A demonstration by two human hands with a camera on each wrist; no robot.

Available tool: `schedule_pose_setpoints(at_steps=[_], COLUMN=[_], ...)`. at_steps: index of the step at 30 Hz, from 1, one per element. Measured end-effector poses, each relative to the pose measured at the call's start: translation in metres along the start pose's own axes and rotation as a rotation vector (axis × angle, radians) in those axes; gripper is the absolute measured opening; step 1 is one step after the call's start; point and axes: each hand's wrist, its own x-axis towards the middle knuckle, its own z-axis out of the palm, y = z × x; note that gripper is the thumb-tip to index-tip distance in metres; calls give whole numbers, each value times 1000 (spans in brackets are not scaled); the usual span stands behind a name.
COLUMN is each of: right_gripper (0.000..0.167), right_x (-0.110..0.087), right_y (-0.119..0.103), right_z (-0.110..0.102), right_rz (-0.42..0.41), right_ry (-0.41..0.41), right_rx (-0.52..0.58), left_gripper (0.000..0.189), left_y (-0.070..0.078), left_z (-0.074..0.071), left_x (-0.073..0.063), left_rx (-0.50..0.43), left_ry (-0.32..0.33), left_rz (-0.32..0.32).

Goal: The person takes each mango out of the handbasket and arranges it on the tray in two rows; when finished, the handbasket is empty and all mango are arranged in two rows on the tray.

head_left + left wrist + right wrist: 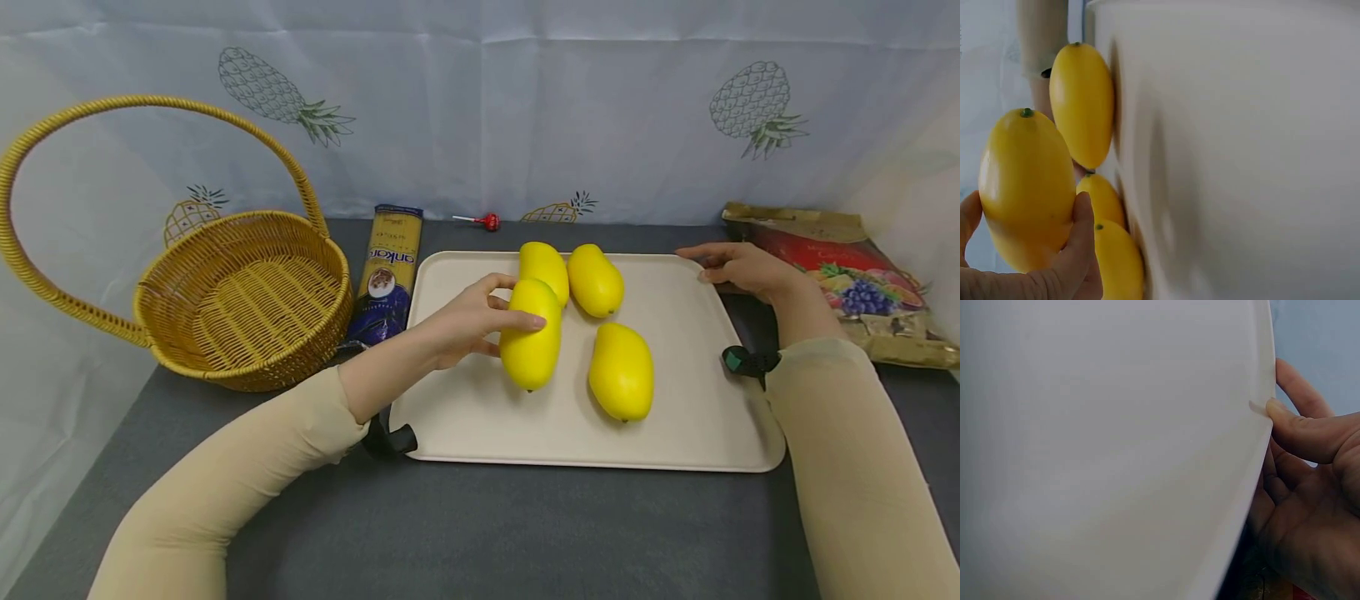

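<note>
Your fingers and thumb curl round a smooth yellow plastic mango (531, 335) as your left hand (467, 321) grips it above the left half of the cream rectangular plastic tray (697, 417), just beside a second yellow mango (545, 265) behind it. Your right hand (742, 268) rests on the tray's far right rim, fingers stretched leftward. The head view alone shows the setting: two more mangoes, one at the back (595, 280) and one nearer you (621, 372), lie on the tray, a woven yellow wicker basket with a hoop handle (247, 308) stands to its left, and a dark-and-yellow pasta packet (387, 271) lies between them. The left wrist view adds the held mango's green stem end (1026, 112) and your thumb (1080, 244) pressed against its skin. The right wrist view shows your thumb tip (1285, 415) pinching the tray's edge (1254, 481), with fingers underneath. A printed fruit snack bag (847, 279) lies beyond that hand.
</note>
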Motion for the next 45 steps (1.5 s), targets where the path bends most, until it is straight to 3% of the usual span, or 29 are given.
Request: schedule_pose_setpoints(at_steps=[18, 25, 36, 45], right_gripper=[54, 53, 54, 54], right_x=[2, 1, 0, 0], right_y=[3, 2, 1, 0], right_z=[1, 1, 0, 0], right_rz=[1, 2, 6, 4], right_ry=[4, 1, -1, 1], right_rx=[16, 8, -7, -9], left_gripper=[73, 69, 69, 77], left_y=[-14, -19, -24, -23], left_z=[30, 35, 43, 42], left_x=[8, 12, 13, 17], left_rx=[136, 208, 240, 401], left_ry=[28, 67, 55, 74], left_rz=[-12, -16, -12, -17])
